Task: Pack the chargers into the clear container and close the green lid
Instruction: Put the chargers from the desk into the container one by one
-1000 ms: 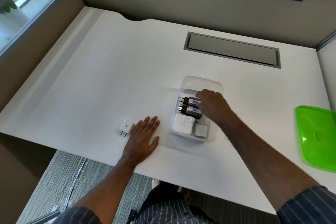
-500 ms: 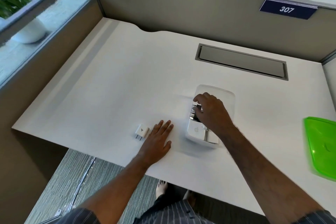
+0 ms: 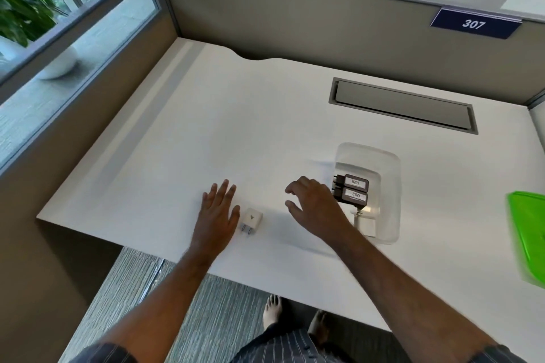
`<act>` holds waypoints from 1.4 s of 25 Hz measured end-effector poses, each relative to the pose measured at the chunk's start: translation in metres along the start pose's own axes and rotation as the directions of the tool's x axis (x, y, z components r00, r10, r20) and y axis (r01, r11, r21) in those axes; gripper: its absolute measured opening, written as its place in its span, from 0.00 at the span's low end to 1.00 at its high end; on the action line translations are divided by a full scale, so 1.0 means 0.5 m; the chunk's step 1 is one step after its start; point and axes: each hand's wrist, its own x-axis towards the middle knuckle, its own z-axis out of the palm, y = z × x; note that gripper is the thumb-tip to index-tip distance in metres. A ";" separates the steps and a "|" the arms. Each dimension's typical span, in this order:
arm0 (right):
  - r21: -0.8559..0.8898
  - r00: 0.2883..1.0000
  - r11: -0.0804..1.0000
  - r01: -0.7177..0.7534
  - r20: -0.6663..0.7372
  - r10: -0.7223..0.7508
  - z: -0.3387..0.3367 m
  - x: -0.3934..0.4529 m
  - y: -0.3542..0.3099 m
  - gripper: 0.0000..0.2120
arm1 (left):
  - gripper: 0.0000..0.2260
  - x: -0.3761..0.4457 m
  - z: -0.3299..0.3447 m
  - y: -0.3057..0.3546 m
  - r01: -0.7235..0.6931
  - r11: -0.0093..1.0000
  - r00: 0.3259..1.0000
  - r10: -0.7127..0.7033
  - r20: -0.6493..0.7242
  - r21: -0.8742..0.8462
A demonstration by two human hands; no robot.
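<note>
The clear container (image 3: 386, 156) sits on the white desk at the right. Inside it lie two black chargers with white labels (image 3: 353, 189) and white chargers (image 3: 367, 224), partly hidden by my right wrist. A small white plug charger (image 3: 251, 220) lies on the desk near the front edge. My left hand (image 3: 216, 212) rests flat on the desk just left of it, fingers apart. My right hand (image 3: 314, 209) hovers empty between that charger and the container, fingers spread. The green lid (image 3: 529, 233) lies at the far right, cut off by the frame.
A grey cable hatch (image 3: 404, 104) is set into the desk (image 3: 206, 141) behind the container. Beige partition walls (image 3: 295, 26) close the back and left sides. The desk's front edge runs just below my hands, with carpet and bare feet beneath.
My right hand has left the container and moved left toward the loose white charger. My left hand has shifted from the charger's right side to its left.
</note>
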 end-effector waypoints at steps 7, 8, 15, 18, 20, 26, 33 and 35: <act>0.055 0.967 0.996 0.065 0.243 -0.077 0.102 0.026 -0.099 0.23 | 0.29 -0.006 0.000 -0.073 0.108 0.989 0.984 -0.120 0.133 0.096; 0.059 0.958 0.994 0.090 0.268 -0.103 0.115 0.027 -0.108 0.25 | 0.29 -0.009 0.002 -0.078 0.097 0.988 0.986 -0.111 0.126 0.118; -0.023 0.940 0.982 0.188 0.293 -0.173 0.165 0.046 -0.116 0.24 | 0.30 -0.022 0.013 -0.086 0.065 0.981 0.996 -0.076 0.056 0.181; 0.016 0.945 0.983 0.183 0.271 -0.181 0.163 0.050 -0.112 0.21 | 0.30 -0.023 0.009 -0.092 0.075 0.980 0.995 -0.086 0.052 0.186; 0.075 0.951 0.985 0.153 0.260 -0.167 0.156 0.046 -0.107 0.19 | 0.30 -0.025 0.007 -0.091 0.071 0.980 0.995 -0.083 0.055 0.183; 0.201 0.980 0.975 0.094 0.154 -0.126 0.107 0.024 -0.098 0.21 | 0.31 -0.026 0.006 -0.085 0.070 0.976 0.995 -0.081 0.049 0.204; 0.295 0.997 0.953 0.062 -0.058 -0.047 -0.004 -0.014 -0.050 0.22 | 0.32 -0.024 0.005 -0.076 0.058 0.981 0.998 -0.063 0.019 0.184; 0.317 0.996 0.948 0.034 -0.085 -0.008 -0.031 -0.023 -0.025 0.22 | 0.32 -0.021 0.007 -0.068 0.065 0.980 0.997 -0.070 0.021 0.186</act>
